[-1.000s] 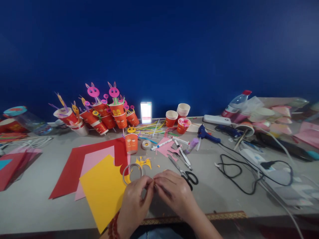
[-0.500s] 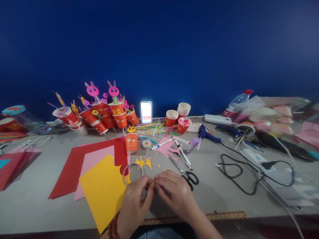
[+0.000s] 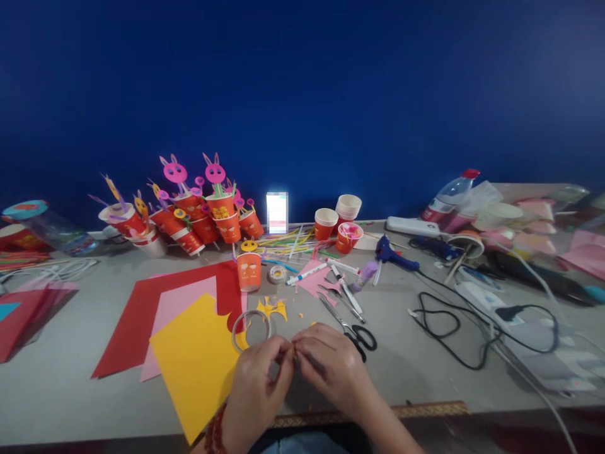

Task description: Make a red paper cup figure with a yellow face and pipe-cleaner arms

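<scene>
My left hand [image 3: 259,378] and my right hand [image 3: 333,372] meet at the fingertips above the front of the table. Both are closed in a pinch on a tiny yellow paper piece [image 3: 294,353], mostly hidden by the fingers. Left of my left hand lies a yellow paper sheet [image 3: 196,359], over pink [image 3: 179,296] and red [image 3: 127,334] sheets. A roll of tape [image 3: 235,340] stands partly on the yellow sheet's edge. Yellow paper scraps [image 3: 274,308] lie just beyond my fingers. Black-handled scissors [image 3: 362,337] rest beside my right hand.
An orange paper cup [image 3: 249,274] with a yellow face stands ahead; decorated cups [image 3: 227,217] crowd the back left. Markers [image 3: 350,296], pink scraps [image 3: 312,280] and a purple glue stick [image 3: 366,274] lie centre-right. A blue glue gun [image 3: 394,255] trails a black cord [image 3: 425,334] rightward.
Both hands stay nearly in place, with only a slight shift of the pinching fingertips. The things on the table look the same.
</scene>
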`<state>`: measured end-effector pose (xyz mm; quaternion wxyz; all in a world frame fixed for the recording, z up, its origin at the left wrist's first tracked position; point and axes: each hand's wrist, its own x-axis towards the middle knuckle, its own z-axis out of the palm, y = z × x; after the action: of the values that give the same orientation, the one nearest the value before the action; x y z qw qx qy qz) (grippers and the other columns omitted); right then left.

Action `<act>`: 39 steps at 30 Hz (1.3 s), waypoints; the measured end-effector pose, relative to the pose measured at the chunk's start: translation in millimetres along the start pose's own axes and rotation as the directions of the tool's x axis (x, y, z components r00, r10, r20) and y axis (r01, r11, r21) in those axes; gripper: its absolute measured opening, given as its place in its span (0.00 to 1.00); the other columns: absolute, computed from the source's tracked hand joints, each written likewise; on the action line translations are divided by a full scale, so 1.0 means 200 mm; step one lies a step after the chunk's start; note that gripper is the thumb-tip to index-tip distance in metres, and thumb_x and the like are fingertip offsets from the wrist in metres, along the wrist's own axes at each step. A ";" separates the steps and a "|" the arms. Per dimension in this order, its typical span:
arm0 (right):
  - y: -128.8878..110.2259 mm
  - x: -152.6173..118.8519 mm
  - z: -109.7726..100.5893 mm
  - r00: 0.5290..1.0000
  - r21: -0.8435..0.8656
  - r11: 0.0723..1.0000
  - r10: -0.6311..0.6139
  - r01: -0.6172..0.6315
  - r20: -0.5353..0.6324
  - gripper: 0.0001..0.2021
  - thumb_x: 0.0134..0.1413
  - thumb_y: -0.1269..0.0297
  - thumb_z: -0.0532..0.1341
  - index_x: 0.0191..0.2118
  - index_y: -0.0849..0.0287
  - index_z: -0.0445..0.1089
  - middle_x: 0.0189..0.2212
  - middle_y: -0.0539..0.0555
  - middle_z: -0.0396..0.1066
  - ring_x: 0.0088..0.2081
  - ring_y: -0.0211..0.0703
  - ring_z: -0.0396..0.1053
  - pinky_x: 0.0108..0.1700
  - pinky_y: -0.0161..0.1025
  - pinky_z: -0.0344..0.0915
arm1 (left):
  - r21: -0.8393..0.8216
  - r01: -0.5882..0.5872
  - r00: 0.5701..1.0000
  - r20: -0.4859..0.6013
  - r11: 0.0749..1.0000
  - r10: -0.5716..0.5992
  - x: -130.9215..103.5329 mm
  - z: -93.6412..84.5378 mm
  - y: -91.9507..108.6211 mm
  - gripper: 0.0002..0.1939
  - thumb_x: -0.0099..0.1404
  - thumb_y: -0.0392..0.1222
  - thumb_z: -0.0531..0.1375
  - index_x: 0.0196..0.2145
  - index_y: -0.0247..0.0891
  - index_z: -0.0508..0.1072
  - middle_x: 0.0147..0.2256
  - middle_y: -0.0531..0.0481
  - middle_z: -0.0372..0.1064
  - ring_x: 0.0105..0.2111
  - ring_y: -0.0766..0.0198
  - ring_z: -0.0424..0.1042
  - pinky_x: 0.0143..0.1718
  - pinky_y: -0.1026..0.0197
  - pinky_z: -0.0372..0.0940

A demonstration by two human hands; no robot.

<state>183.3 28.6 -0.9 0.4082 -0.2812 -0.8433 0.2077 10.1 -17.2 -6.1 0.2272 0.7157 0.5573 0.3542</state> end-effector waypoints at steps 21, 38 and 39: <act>0.14 -0.06 -0.06 0.941 -0.154 0.939 0.277 -0.308 -0.194 0.06 0.62 0.71 0.57 0.36 0.56 0.71 0.37 0.58 0.77 0.40 0.51 0.74 0.42 0.44 0.68 | -0.591 0.347 0.935 0.156 0.728 -0.319 0.00 -0.03 -0.01 0.13 0.69 0.49 0.57 0.31 0.39 0.70 0.25 0.48 0.76 0.25 0.63 0.72 0.30 0.64 0.65; -0.01 0.04 0.03 0.873 0.595 0.675 0.477 -0.436 0.099 0.10 0.58 0.62 0.64 0.28 0.59 0.70 0.27 0.49 0.68 0.30 0.39 0.66 0.35 0.35 0.63 | -0.568 0.535 0.752 0.658 -0.625 0.045 -0.01 0.10 -0.01 0.05 0.62 0.37 0.65 0.31 0.31 0.74 0.15 0.61 0.59 0.16 0.77 0.55 0.30 0.68 0.60; -0.01 0.04 0.03 0.867 0.599 0.661 0.484 -0.452 0.120 0.11 0.59 0.61 0.64 0.28 0.59 0.69 0.27 0.49 0.67 0.30 0.39 0.66 0.34 0.35 0.63 | -0.602 0.560 0.742 0.670 -0.569 0.023 -0.01 0.11 -0.01 0.07 0.62 0.39 0.64 0.30 0.32 0.74 0.15 0.60 0.60 0.16 0.75 0.55 0.29 0.67 0.60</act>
<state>173.9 30.9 1.1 0.4299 -0.3467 -0.6191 0.5584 25.3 -17.0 -21.7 0.8996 0.0071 0.1297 0.4171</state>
